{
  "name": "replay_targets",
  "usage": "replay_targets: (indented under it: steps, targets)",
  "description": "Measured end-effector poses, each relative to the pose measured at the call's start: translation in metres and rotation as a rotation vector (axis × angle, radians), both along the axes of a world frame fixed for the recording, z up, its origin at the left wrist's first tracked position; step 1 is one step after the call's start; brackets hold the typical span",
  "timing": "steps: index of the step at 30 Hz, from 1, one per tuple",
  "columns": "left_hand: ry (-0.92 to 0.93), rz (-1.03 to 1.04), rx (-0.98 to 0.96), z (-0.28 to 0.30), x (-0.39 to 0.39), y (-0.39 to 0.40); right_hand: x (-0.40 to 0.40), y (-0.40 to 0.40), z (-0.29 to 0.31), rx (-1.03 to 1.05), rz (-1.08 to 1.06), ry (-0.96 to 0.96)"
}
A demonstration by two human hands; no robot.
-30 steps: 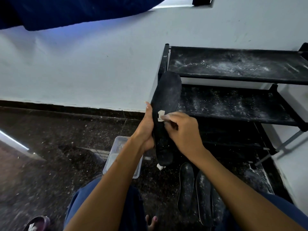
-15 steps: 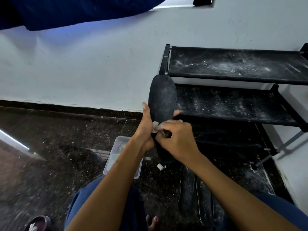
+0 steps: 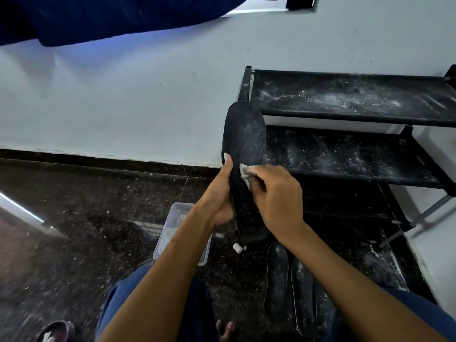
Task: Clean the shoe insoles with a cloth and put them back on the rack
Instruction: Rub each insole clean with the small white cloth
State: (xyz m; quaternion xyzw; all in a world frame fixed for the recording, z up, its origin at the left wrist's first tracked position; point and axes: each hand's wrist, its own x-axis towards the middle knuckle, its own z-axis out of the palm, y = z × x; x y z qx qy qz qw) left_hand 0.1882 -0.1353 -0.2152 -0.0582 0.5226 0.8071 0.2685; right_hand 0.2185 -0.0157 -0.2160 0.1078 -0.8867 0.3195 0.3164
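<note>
Cloth (image 3: 244,174) higher; dusty rack (image 3: 345,154) beyond.

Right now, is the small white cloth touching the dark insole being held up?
Touching. The head view shows the right hand pressing the small white cloth flat against the dark insole, no gap visible.

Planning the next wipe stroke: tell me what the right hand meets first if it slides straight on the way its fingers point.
The right hand, pinching the cloth, points up-left across the insole; it would probably meet the left hand's thumb first.
</note>
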Motion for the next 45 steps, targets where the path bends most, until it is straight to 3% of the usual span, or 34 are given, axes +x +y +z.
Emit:
replay_targets:
  steps: [7, 13, 19, 25, 33, 38, 40, 45]
  targets:
    - [-0.005, 0.013, 0.046, 0.003, 0.002, -0.004, -0.003, -0.003, -0.002, 0.091, 0.154, -0.01]
    - [0.008, 0.013, 0.02, 0.002, 0.003, 0.0, -0.005, -0.003, -0.002, -0.079, 0.184, -0.039]
    - [0.006, -0.046, 0.116, 0.004, 0.001, -0.005, 0.005, -0.01, 0.001, -0.171, 0.374, -0.058]
    - [-0.009, 0.005, -0.033, 0.004, 0.004, 0.004, -0.007, -0.004, 0.006, -0.177, 0.2, 0.017]
    - [-0.037, 0.048, 0.182, 0.009, -0.003, -0.004, 0.02, -0.014, 0.004, -0.16, 0.413, -0.094]
    - [0.012, 0.06, 0.048, 0.011, 0.002, -0.002, -0.001, -0.001, 0.01, -0.182, 0.174, 0.075]
    - [0.017, 0.055, 0.01, 0.009, 0.003, -0.001, -0.006, 0.003, 0.007, -0.112, 0.123, 0.032]
    - [-0.003, 0.052, 0.118, 0.005, -0.002, -0.004, 0.007, -0.007, -0.007, -0.02, 0.307, -0.126]
